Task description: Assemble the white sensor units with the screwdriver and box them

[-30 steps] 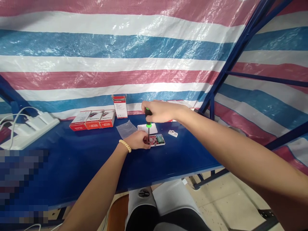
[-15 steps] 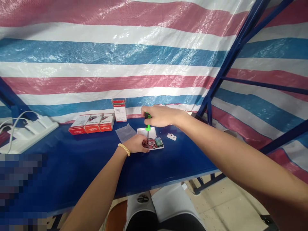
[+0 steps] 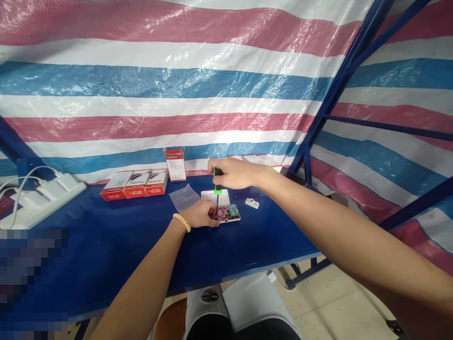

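Right now the right hand [image 3: 235,173] grips a screwdriver [image 3: 217,188] upright over the circuit board [image 3: 225,213], steadied by the left hand [image 3: 200,213]; a plastic bag [image 3: 182,196], white cover [image 3: 215,195] and red boxes [image 3: 134,183] lie behind.

Three red-and-white boxes [image 3: 134,183] lie in a row on the blue tabletop [image 3: 106,245], a white power strip [image 3: 38,198] at its left edge, a striped tarpaulin [image 3: 177,85] behind.

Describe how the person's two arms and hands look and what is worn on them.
Both arms are bare from the hands back to the picture's lower edge, with no sleeves, gloves or watch in view. The left hand has a bracelet of pale yellowish beads around the wrist. The right hand and its wrist carry nothing: no ring or band shows.
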The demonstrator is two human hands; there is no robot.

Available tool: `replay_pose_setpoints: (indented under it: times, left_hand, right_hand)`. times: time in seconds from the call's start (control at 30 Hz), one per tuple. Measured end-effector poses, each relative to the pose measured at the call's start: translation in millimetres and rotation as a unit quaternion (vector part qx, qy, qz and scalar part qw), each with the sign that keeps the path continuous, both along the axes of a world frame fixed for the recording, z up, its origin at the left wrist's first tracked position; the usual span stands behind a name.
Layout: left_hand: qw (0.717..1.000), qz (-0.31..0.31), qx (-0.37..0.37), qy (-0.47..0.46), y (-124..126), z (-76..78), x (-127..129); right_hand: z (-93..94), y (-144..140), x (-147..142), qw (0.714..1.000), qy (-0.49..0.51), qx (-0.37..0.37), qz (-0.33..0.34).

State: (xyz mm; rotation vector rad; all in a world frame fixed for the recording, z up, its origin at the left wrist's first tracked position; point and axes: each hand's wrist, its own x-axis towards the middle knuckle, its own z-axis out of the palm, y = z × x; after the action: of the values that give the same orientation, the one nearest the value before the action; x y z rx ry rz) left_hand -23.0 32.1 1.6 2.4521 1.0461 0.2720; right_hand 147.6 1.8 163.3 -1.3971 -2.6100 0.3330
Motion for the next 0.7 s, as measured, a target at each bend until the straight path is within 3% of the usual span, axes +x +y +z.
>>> replay_pose_setpoints:
  times: [0.23,0.47,0.7]
  left_hand:
    - [1.0,0.001,-0.019,-0.007,0.2,-0.4,0.5]
    - [1.0,-0.013,-0.016,-0.023,0.4,-2.0,0.4]
    - [0.999,-0.022,-0.003,-0.036,1.7,-5.5,1.7]
  right_hand:
    - [-0.5,0.1,-0.8,0.998,-0.026,0.048,0.022]
    - [0.7,-0.6,-5.2,1.0,-0.007,0.012,-0.003]
    - [4.4,2.6,-2.4,0.999,-0.036,-0.003,0.025]
